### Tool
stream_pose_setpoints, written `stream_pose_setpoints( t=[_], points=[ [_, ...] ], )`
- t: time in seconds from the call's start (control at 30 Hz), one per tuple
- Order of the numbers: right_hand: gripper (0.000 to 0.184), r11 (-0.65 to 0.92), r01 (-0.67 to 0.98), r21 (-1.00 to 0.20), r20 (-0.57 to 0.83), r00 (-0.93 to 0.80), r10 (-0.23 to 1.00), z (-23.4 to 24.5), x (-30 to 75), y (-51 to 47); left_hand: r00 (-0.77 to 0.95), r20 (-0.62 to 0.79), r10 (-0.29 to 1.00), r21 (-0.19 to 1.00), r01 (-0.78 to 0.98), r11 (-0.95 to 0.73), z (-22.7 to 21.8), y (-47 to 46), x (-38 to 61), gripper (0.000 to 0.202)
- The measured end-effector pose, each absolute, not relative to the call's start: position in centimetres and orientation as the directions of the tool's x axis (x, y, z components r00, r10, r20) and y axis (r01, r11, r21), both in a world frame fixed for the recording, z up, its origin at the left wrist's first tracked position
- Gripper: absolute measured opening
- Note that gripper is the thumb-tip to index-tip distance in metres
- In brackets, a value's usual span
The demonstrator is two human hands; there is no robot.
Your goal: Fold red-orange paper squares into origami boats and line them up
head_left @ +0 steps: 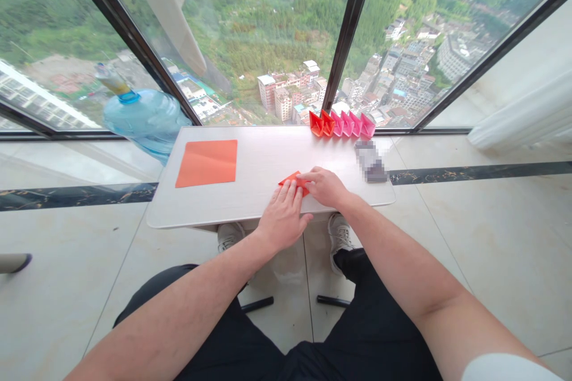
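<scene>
A small folded piece of orange-red paper lies near the front edge of the white table. My left hand lies flat on it, fingers stretched forward and together. My right hand presses on the paper's right side with fingers curled down onto it. A flat orange paper sheet rests on the table's left part. Along the far edge stands a row of folded paper pieces, orange at the left and pink at the right.
A blurred small object sits at the table's right side. A blue water jug stands left of the table by the floor-to-ceiling window. My shoes and two black table feet show below the table on the tiled floor.
</scene>
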State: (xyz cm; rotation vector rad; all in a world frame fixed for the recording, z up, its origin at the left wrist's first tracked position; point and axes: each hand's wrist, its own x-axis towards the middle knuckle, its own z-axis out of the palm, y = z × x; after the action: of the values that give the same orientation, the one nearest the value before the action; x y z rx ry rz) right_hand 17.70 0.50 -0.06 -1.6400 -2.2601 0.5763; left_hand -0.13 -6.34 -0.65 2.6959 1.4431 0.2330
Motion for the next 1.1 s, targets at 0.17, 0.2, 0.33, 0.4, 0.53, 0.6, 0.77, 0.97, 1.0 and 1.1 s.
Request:
stream_pose_setpoints(
  t=[0.17, 0.2, 0.33, 0.4, 0.53, 0.6, 0.77, 0.97, 1.0, 1.1],
  points=[
    [0.033, 0.247, 0.827, -0.504, -0.014, -0.295, 0.956, -0.01, 17.66, 0.58, 0.533, 0.071, 0.843, 0.136, 0.832, -0.537, -0.50, -6.16, -0.10, 0.078],
    [0.032, 0.243, 0.829, -0.504, -0.021, -0.293, 0.956, 0.03, 17.64, 0.59, 0.525, 0.062, 0.849, 0.136, 0.838, -0.529, -0.42, -6.17, -0.07, 0.078],
    [0.032, 0.248, 0.846, -0.472, -0.034, -0.298, 0.954, 0.05, 17.61, 0.65, 0.489, 0.028, 0.872, 0.138, 0.862, -0.488, -0.04, -6.27, 0.04, 0.078],
    [0.032, 0.259, 0.849, -0.460, -0.026, -0.304, 0.952, -0.02, 17.65, 0.68, 0.479, 0.017, 0.878, 0.138, 0.868, -0.476, 0.07, -6.30, 0.07, 0.080],
    [0.032, 0.256, 0.853, -0.454, -0.031, -0.303, 0.953, -0.09, 17.70, 0.72, 0.478, -0.006, 0.878, 0.142, 0.870, -0.473, -0.08, -6.20, -0.03, 0.084],
    [0.032, 0.249, 0.855, -0.455, -0.039, -0.299, 0.953, -0.08, 17.70, 0.74, 0.480, -0.012, 0.877, 0.148, 0.868, -0.474, -0.21, -6.11, -0.10, 0.084],
    [0.032, 0.252, 0.850, -0.463, -0.038, -0.303, 0.952, -0.16, 17.71, 0.80, 0.466, -0.028, 0.884, 0.158, 0.876, -0.457, -0.22, -6.06, -0.06, 0.082],
    [0.031, 0.255, 0.846, -0.468, -0.033, -0.305, 0.952, -0.10, 17.69, 0.86, 0.441, -0.044, 0.896, 0.160, 0.889, -0.430, 0.13, -6.18, 0.02, 0.082],
    [0.031, 0.255, 0.845, -0.470, -0.031, -0.304, 0.952, -0.08, 17.69, 0.87, 0.434, -0.045, 0.900, 0.164, 0.892, -0.422, 0.19, -6.17, -0.01, 0.083],
    [0.031, 0.258, 0.842, -0.474, -0.028, -0.307, 0.951, -0.09, 17.71, 0.89, 0.425, -0.048, 0.904, 0.175, 0.894, -0.412, 0.29, -6.15, -0.07, 0.083]
  ],
)
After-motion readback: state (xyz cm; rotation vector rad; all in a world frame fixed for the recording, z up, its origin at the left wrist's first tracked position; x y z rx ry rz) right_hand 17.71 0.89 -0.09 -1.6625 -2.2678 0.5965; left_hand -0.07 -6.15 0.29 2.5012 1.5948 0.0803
